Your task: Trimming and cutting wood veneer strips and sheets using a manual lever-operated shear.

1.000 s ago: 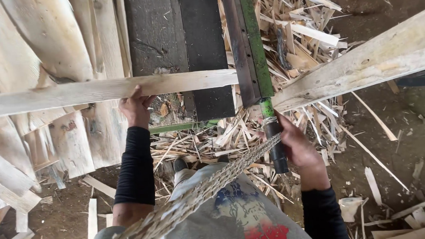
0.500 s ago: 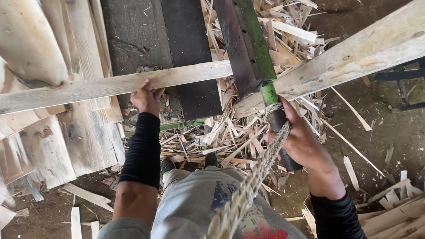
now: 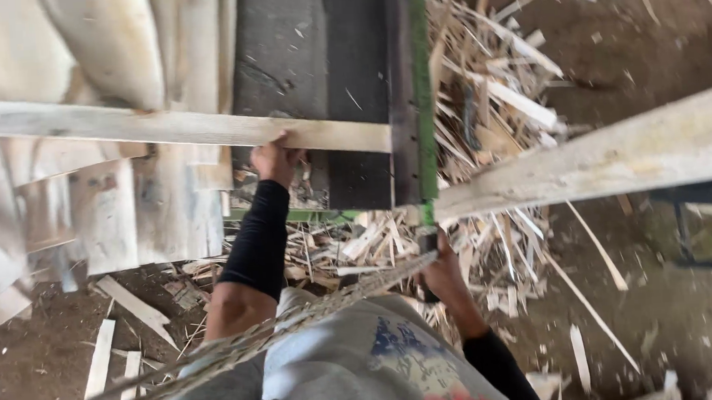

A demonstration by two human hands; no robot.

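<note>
Both hands are kept closed, the left hand point(image 3: 274, 160) around the plank point(image 3: 165, 129) now drawn further left across the dark bed point(image 3: 309, 81), the right hand point(image 3: 441, 273) clasping the lowered green lever point(image 3: 423, 99).

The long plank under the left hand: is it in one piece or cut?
Cannot tell. The plank ends at the green-edged blade; the left hand grips it.

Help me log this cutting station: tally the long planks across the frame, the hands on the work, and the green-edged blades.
Long planks: 2 (left plank, right plank)
Hands: 2 (left hand, right hand)
Green-edged blade: 1
Total: 5
</note>
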